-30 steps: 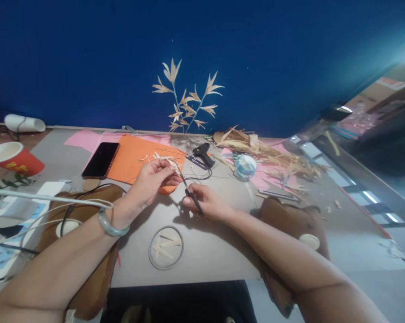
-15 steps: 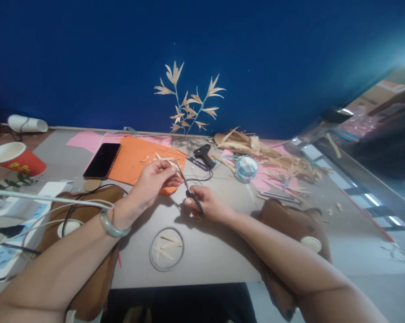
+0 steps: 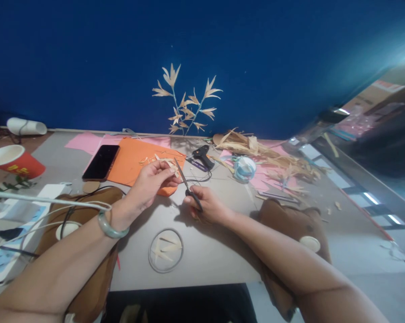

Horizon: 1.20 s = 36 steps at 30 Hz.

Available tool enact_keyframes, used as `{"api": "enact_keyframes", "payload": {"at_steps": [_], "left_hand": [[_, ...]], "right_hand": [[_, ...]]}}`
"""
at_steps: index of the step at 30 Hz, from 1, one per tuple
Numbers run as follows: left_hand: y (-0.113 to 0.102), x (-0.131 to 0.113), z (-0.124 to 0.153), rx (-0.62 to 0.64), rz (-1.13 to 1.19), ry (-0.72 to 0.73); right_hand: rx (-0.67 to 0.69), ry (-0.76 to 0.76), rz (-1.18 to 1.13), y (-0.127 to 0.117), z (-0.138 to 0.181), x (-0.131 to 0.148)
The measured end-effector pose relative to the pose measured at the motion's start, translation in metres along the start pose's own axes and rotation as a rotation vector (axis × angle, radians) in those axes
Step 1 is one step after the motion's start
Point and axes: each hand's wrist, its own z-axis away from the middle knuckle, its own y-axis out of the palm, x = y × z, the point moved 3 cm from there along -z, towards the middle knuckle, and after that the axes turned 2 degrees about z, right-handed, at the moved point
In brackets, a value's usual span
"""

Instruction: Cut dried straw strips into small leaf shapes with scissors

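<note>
My left hand (image 3: 151, 181) pinches a small pale strip of corn husk (image 3: 173, 170) between thumb and fingertips; most of the strip is hidden by the fingers. In my right hand (image 3: 207, 204) is a pair of black-handled scissors (image 3: 189, 192), blades pointing up and away, just right of the left fingertips. Behind the left hand lies an orange sheet (image 3: 130, 154) with thin cut husk pieces on it. Nearer to me, a grey ring (image 3: 150, 260) on the table surrounds several pointed husk pieces (image 3: 168, 246).
A branch of husk flowers (image 3: 189, 107) stands against the blue partition. A black glue gun (image 3: 204, 156), a roll of blue tape (image 3: 244, 169) and a husk pile (image 3: 256, 146) lie beyond my hands. To the left are a phone (image 3: 101, 162), a red cup (image 3: 23, 163) and a power strip (image 3: 20, 242).
The scissors have shifted slightly right, so their blades now stand apart from the left fingertips. The left hand keeps its pinch, and the whole view has drifted a little.
</note>
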Motion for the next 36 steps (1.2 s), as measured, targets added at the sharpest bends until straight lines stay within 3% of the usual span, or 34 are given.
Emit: {"api": "enact_keyframes", "payload": {"at_steps": [5, 9, 15, 22, 26, 36], "left_hand": [[0.002, -0.004, 0.004, 0.023, -0.072, -0.022], [0.004, 0.000, 0.005, 0.137, -0.176, -0.056], [0.006, 0.007, 0.008, 0.314, -0.419, -0.112], [0.004, 0.004, 0.005, 0.229, -0.514, -0.005], [0.004, 0.004, 0.004, 0.250, -0.550, 0.048], [0.003, 0.004, 0.005, 0.150, -0.434, 0.158]], "right_hand": [[-0.215, -0.115, -0.029, -0.011, -0.001, 0.006], [-0.361, -0.219, -0.069, -0.020, 0.000, 0.014], [-0.348, -0.308, -0.050, -0.022, 0.002, 0.016], [-0.372, -0.316, -0.093, -0.021, -0.001, 0.006], [-0.392, -0.348, -0.041, -0.021, 0.001, 0.011], [-0.429, -0.329, 0.024, -0.021, 0.003, 0.015]]}}
